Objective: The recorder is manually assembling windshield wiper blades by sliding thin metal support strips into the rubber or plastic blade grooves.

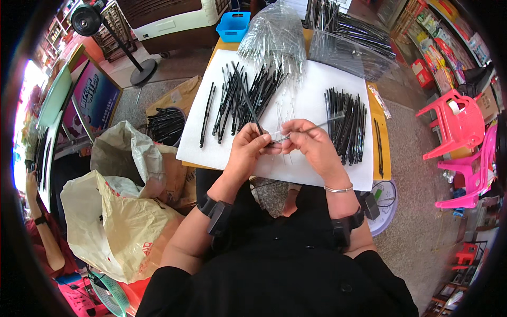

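- At the far end of the white sheet (311,103), a clear bag of wires (272,39), bunched up against a heap of black strips (240,100); could snag and drag both out of order if tugged.
- Along the right side of the white sheet, a stack of black strips (346,124); could fan out if brushed by the right wrist.
- Over the near part of the white sheet, left hand (251,148), fingertips pinched on a slanting black strip (246,100); could twist free if held too loosely.
- Beside it, over the same part of the white sheet, right hand (311,145), thumb and fingers closed on a thin piece (323,122) pointing at the stack; could scatter strips there if swung outward.
- Just right of the white sheet, a lone black strip (378,148) on the yellow border; could drop off if nudged.
- Near the fingertips on the white sheet, fine loose wires (285,108); could tangle or bend if pressed; contact point too cluttered for certainty.
- Far left of the white sheet, pale lettering on a purple sign (95,98).
- Lower left of the white sheet, red print on a cream sack (137,222); too creased to read.
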The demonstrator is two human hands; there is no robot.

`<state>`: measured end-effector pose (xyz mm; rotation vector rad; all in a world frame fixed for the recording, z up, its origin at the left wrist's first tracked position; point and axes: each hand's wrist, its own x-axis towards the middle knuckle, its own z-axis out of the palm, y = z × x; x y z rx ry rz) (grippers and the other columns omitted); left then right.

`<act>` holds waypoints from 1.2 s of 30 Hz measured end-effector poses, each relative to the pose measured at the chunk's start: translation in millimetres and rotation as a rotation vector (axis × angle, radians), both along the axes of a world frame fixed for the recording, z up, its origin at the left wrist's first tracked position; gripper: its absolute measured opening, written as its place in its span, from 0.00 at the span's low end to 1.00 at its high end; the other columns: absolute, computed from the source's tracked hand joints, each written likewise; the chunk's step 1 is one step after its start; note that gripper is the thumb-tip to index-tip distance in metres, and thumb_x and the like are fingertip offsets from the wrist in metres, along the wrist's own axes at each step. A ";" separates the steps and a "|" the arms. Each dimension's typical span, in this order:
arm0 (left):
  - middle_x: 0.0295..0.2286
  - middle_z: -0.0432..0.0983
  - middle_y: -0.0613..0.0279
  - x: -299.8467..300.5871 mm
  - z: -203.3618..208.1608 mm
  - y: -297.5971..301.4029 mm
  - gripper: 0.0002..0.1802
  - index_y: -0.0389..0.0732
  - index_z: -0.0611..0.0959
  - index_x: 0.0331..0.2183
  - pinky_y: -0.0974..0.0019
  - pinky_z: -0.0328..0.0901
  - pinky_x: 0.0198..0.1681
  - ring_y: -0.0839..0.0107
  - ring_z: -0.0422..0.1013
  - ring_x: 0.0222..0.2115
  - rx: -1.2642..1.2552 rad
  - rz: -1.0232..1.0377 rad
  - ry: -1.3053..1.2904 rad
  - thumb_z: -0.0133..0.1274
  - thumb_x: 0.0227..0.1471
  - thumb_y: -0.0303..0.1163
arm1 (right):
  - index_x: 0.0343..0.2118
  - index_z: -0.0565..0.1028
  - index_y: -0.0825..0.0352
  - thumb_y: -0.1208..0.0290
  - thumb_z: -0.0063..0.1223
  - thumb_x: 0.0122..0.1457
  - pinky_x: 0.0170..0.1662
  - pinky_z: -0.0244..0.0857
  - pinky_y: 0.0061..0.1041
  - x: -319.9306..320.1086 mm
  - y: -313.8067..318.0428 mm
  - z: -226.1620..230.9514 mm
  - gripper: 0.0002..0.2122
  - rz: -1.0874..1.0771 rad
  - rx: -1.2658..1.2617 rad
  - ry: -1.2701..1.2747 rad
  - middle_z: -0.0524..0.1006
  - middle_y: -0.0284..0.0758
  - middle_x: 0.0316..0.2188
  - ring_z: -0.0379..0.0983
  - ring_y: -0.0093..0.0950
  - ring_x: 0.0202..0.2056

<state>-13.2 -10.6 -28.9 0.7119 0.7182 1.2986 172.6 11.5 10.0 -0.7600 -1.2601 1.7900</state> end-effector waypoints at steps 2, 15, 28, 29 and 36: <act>0.28 0.74 0.58 -1.6 6.8 -2.2 0.04 0.35 0.72 0.33 0.70 0.71 0.33 0.69 0.75 0.29 -0.012 -0.088 0.076 0.49 0.53 0.23 | 0.41 0.70 0.72 0.76 0.48 0.56 0.36 0.68 0.19 0.5 2.4 -3.6 0.10 -0.039 -0.031 0.006 0.73 0.33 0.26 0.72 0.21 0.30; 0.27 0.75 0.62 9.0 3.8 -13.5 0.05 0.34 0.78 0.31 0.72 0.69 0.32 0.74 0.74 0.27 0.086 -0.007 0.325 0.55 0.52 0.25 | 0.38 0.71 0.73 0.77 0.44 0.59 0.36 0.70 0.21 -1.6 -7.7 -3.9 0.07 -0.233 0.036 0.022 0.73 0.33 0.32 0.73 0.20 0.30; 0.24 0.74 0.66 16.7 15.2 -1.5 0.07 0.34 0.79 0.33 0.74 0.66 0.30 0.77 0.71 0.24 0.065 -0.067 0.363 0.52 0.54 0.28 | 0.35 0.73 0.73 0.75 0.47 0.59 0.29 0.64 0.17 -14.3 -12.7 -4.0 0.07 -0.392 0.347 -0.310 0.73 0.31 0.31 0.67 0.17 0.26; 0.23 0.74 0.66 18.5 16.2 -0.4 0.07 0.34 0.79 0.34 0.74 0.65 0.29 0.77 0.70 0.24 0.055 -0.064 0.361 0.52 0.54 0.28 | 0.36 0.73 0.73 0.75 0.47 0.59 0.29 0.64 0.18 -15.6 -11.9 -4.3 0.07 -0.409 0.367 -0.331 0.73 0.32 0.31 0.67 0.17 0.26; 0.23 0.73 0.67 22.0 3.8 0.7 0.08 0.34 0.79 0.35 0.76 0.63 0.26 0.79 0.69 0.22 0.061 -0.023 0.388 0.51 0.55 0.29 | 0.44 0.70 0.73 0.77 0.46 0.57 0.32 0.64 0.26 -27.3 -8.6 -14.5 0.12 -0.526 0.503 -0.487 0.71 0.40 0.30 0.69 0.28 0.26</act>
